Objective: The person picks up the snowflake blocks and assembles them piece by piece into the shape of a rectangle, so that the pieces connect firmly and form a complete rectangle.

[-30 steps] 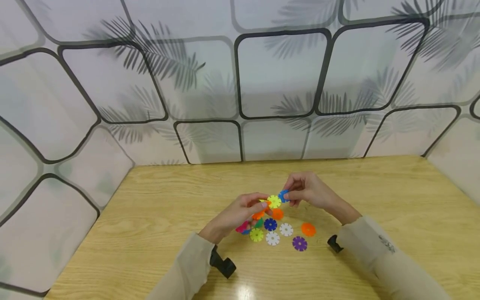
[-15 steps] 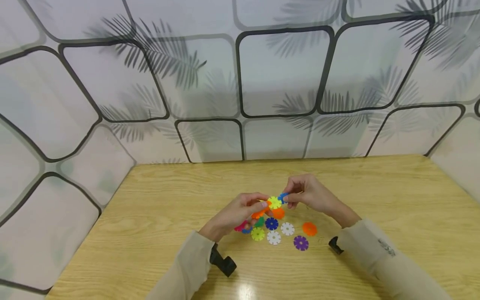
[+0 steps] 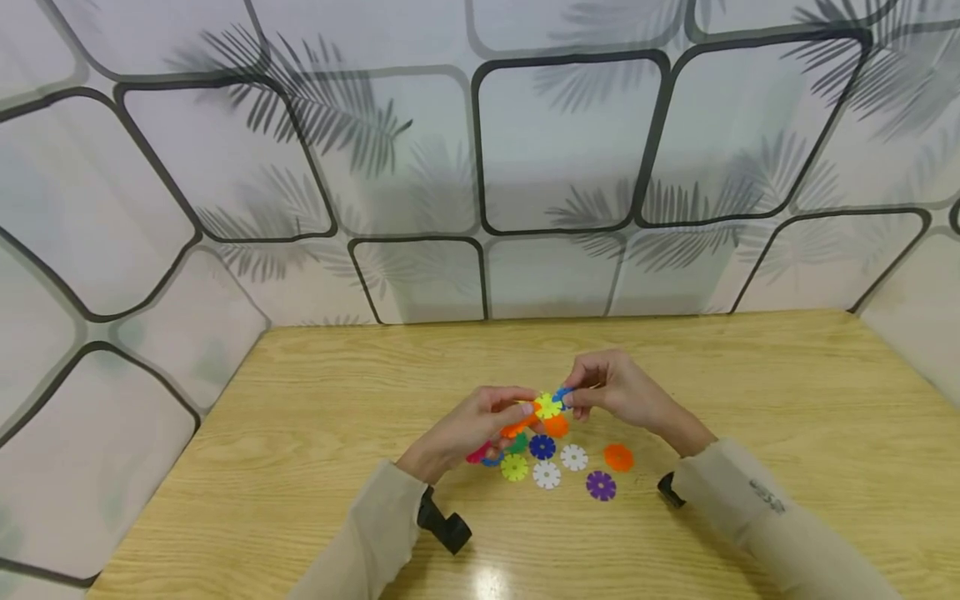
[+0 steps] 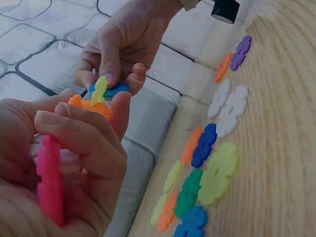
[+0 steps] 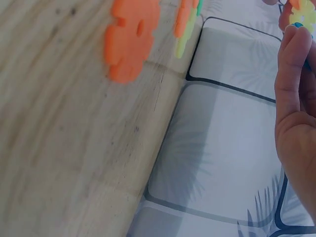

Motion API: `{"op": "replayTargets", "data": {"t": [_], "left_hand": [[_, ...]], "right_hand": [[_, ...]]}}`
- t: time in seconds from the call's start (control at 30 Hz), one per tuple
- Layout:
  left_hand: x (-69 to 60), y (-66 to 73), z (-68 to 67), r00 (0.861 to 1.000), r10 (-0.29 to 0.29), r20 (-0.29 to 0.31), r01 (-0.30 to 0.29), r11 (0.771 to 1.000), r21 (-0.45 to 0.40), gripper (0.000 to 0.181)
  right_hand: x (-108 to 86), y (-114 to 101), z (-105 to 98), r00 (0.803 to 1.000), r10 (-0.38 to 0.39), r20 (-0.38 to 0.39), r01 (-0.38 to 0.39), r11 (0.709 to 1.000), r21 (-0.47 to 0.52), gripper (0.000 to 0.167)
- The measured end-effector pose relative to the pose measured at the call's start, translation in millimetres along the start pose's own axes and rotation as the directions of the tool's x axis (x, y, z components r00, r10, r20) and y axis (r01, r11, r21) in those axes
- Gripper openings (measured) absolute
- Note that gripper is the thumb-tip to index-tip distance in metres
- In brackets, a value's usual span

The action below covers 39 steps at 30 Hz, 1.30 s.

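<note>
Above the table my left hand (image 3: 471,423) pinches an orange notched plastic disc (image 4: 96,106). A yellow notched disc (image 3: 547,406) stands out from it, apparently slotted into it. In the left wrist view a pink notched disc (image 4: 50,180) sits against the curled fingers of that hand. My right hand (image 3: 621,387) pinches a blue notched disc (image 3: 562,398) between thumb and fingers. The blue disc meets the edge of the yellow one at an angle; how deep their slots engage cannot be made out. Fingertips hide part of both discs.
Below the hands several loose notched discs lie flat on the wooden table (image 3: 315,467). Among them are a purple disc (image 3: 601,486), an orange disc (image 3: 618,457), a white disc (image 3: 547,475) and a dark blue disc (image 3: 542,447). A patterned wall backdrop (image 3: 555,275) rises behind the table.
My right hand has brought the blue disc slightly left and down, closer against the yellow disc, and the blue disc has turned. The left hand has barely moved.
</note>
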<state>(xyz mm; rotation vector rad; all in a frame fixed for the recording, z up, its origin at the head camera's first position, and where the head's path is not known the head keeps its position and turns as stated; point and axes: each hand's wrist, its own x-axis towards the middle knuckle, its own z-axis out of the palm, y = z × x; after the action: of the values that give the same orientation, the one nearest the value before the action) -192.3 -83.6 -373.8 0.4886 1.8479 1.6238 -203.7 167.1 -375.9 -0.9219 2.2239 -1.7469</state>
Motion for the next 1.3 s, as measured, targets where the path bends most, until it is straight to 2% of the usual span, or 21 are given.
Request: {"op": "replayTargets", "data": {"t": [0.23,0.37,0.5,0.6,0.73,0.83,0.93,1.17,1.3], "left_hand": [[0.4,1.0,0.3,0.999,0.027,0.018,-0.027,1.000,0.013,0.037],[1.1,0.5,1.3,0.999,0.035,0.040,-0.036,0.999,0.030,0.037],[-0.6,-0.3,0.7,0.999,0.021,0.034,-0.022,0.999,0.036,0.037],[-1.8,0.3,0.4,0.999,0.024,0.027,-0.024,0.999,0.028,0.038],[-1.8,2.2,1.5,0.999,0.043,0.030,-0.043,0.999,0.013,0.038],[-0.6,3.5,2.4,0.997,0.059,0.039,-0.060,0.998,0.027,0.038],[0.3,4.3,2.8,0.997,0.062,0.045,-0.065,0.996,0.054,0.037],[-1.6,3.7,3.8,0.998,0.029,0.053,-0.032,0.998,0.049,0.031],[-2.3,3.8,4.6,0.998,0.028,0.050,-0.030,0.998,0.051,0.032]], "right_hand": [[0.2,2.2,-2.3,0.999,-0.040,-0.011,0.040,0.999,0.009,0.002],[-2.5,2.3,-5.0,0.998,-0.068,-0.008,0.068,0.998,-0.007,0.008],[-6.4,0.7,-8.7,0.999,-0.051,0.007,0.052,0.997,-0.059,0.012],[-10.0,-1.0,-12.8,1.000,-0.013,0.022,0.015,0.996,-0.086,0.016],[-15.1,-4.3,-20.4,0.993,0.094,0.077,-0.085,0.989,-0.120,0.017],[-18.3,-5.1,-26.4,0.974,0.180,0.137,-0.158,0.975,-0.157,0.018],[-20.7,-4.2,-29.9,0.957,0.233,0.175,-0.203,0.964,-0.173,0.018],[-23.7,-2.6,-31.6,0.924,0.332,0.192,-0.295,0.935,-0.196,0.017],[-28.5,-0.2,-32.7,0.911,0.360,0.200,-0.314,0.922,-0.226,0.013]]}}
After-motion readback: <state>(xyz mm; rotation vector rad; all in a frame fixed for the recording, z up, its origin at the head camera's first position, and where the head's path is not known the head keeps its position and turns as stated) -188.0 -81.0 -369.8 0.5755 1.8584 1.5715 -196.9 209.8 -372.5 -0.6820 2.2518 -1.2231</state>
